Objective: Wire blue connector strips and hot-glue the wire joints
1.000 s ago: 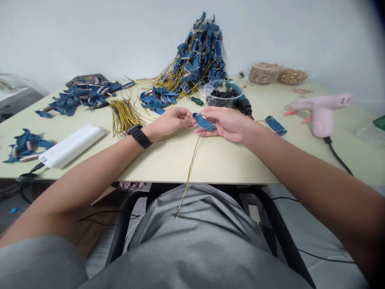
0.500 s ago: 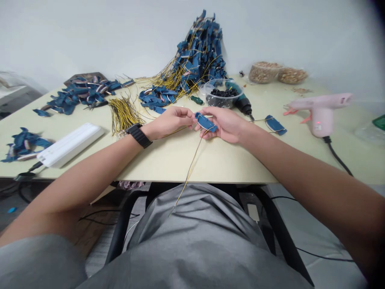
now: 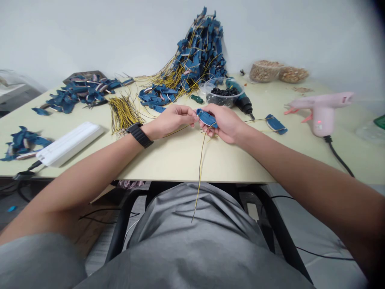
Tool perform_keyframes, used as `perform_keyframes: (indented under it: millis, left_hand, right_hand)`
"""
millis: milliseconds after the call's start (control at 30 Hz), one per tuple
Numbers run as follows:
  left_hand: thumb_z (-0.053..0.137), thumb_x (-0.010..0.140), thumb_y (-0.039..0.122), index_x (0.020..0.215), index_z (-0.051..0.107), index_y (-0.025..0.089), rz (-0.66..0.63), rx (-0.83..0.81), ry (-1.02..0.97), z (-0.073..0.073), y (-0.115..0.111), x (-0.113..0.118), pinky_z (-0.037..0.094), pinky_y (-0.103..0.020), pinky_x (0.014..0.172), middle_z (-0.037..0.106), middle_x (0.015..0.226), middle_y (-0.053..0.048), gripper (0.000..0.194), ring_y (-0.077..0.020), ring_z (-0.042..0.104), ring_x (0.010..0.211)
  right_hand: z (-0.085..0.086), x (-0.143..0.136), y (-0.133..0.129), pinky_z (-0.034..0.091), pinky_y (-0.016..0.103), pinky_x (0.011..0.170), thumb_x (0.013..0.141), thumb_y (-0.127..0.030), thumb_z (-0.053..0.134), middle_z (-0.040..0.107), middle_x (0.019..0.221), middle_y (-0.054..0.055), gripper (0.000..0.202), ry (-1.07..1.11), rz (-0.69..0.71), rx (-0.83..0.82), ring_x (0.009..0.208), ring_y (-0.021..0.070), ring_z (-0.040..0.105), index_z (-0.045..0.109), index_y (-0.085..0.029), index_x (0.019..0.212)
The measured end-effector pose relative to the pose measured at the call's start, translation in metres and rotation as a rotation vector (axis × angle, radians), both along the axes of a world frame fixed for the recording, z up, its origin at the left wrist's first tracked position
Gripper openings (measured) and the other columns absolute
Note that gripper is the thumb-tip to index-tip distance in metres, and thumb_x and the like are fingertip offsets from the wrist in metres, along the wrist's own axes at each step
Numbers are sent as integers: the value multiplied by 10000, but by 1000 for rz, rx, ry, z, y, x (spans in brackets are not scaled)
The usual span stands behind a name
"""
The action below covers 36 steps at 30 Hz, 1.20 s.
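My right hand [image 3: 224, 122] is closed around a small curved blue plastic piece [image 3: 207, 118], its fingers beneath it. A thin yellow-and-black wire [image 3: 200, 164] hangs from this piece over the table edge, down to the grey cloth on my lap. My left hand [image 3: 177, 118], with a black watch on the wrist, pinches at the left end of the piece; what lies between its fingertips is too small to make out. Another wire runs beneath the left hand. Right of the right hand lies a second blue piece [image 3: 276, 124] with wires.
Behind my hands are a tall heap of wired blue pieces [image 3: 201, 48], a clear bowl [image 3: 224, 90] of black parts and a drill [image 3: 245, 104]. A pink glue gun [image 3: 321, 108] stands right. Left are a yellow-black wire bundle [image 3: 123, 114] and a white power box [image 3: 70, 143].
The blue piece has turned slightly in my right hand and shifted a little to the right. Its hanging wire has swung right. My left hand stays close to the piece's left end.
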State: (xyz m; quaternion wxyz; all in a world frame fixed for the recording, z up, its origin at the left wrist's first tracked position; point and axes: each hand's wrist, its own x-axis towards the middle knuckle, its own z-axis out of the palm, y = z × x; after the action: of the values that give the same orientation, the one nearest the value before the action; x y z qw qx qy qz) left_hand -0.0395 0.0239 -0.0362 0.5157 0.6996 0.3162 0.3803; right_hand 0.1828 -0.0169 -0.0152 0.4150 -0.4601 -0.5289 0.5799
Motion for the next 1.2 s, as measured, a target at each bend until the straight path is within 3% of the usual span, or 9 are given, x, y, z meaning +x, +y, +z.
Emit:
perform_keyframes:
  millis: [200, 433, 633, 867, 1200]
  left_hand:
    - [1029, 975, 324, 824, 876, 215, 22, -2, -6, 4, -5, 7, 659, -435, 1096, 889, 965, -78, 242, -226, 816, 968]
    - [947, 1120, 326, 811, 877, 192, 169, 26, 32, 6, -8, 10, 597, -383, 1007, 870, 927, -69, 344, -175, 746, 877]
    - [1002, 1088, 369, 762, 845, 200, 155, 7, -2, 3, -8, 13, 576, -376, 959, 867, 903, -57, 399, -170, 722, 846]
    - [948, 1078, 276, 737, 817, 199, 170, -19, 8, 5, -10, 16, 562, -364, 946, 825, 857, -42, 373, -163, 693, 824]
    - [872, 1025, 193, 664, 786, 198, 163, -66, -43, 11, -15, 20, 517, -350, 954, 755, 800, -36, 372, -164, 657, 835]
  right_hand:
    - [0, -1, 0, 454, 357, 559, 1114, -358, 685, 718, 786, 51, 299, -9, -11, 35, 606, 194, 556, 701, -260, 831]
    - [1, -3, 0, 473, 366, 554, 1118, -370, 712, 718, 798, 61, 313, -26, -36, 51, 606, 196, 558, 700, -261, 824]
    - [0, -4, 0, 441, 325, 505, 1119, -389, 722, 710, 784, 59, 318, -13, -39, 42, 592, 179, 526, 711, -259, 828]
    - [0, -3, 1, 436, 344, 529, 1163, -399, 722, 687, 770, 58, 426, 15, -26, 27, 588, 179, 523, 694, -258, 762]
    - [12, -11, -8, 373, 259, 443, 1180, -225, 613, 638, 674, 36, 456, 22, -118, -9, 523, 132, 515, 654, -228, 726]
